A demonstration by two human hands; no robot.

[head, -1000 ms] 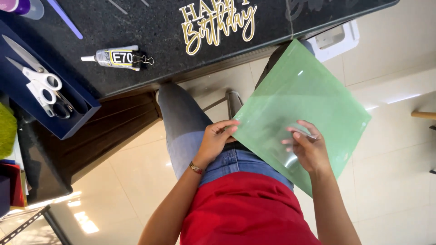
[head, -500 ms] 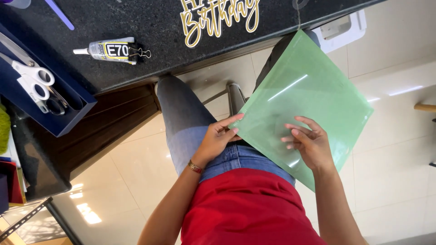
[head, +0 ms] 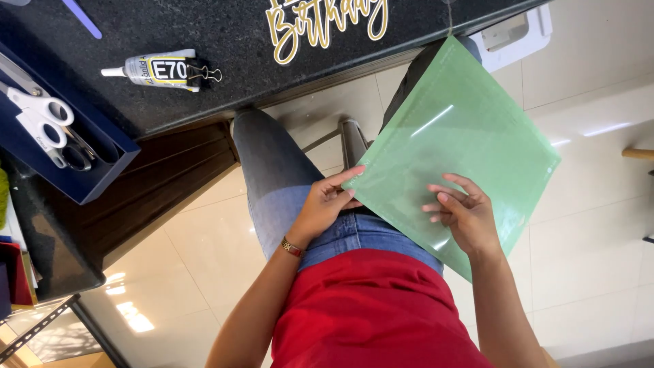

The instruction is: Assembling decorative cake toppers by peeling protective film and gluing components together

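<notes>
The green mat [head: 456, 136] lies tilted over the lap of the seated person, with one corner pointing away from the body toward the counter [head: 225, 82] and the near edge between the two hands. The left hand [head: 325, 208] is at the left corner of the mat, its fingers stretched along the edge and the thumb under it, so it pinches the corner lightly. The right hand [head: 465, 215] rests on top of the mat near its lower right part, fingers half bent and spread, the tips pressing on the shiny surface; it is not closed around anything. The two hands are apart, with a wide strip of mat between them. A thin bracelet [head: 291, 247] sits on the left wrist. Beyond the left hand, on the dark counter, lies a glue tube [head: 153, 68] with a small clip at its end. Further to the left of it a blue tray [head: 82, 160] holds scissors [head: 44, 123] with white handles. Beyond both hands, at the far edge of the counter, lies a golden cake topper [head: 327, 24] of cut letters. Under the mat are the jeans [head: 272, 177] and, closer to the body, a red shirt [head: 375, 313]
</notes>
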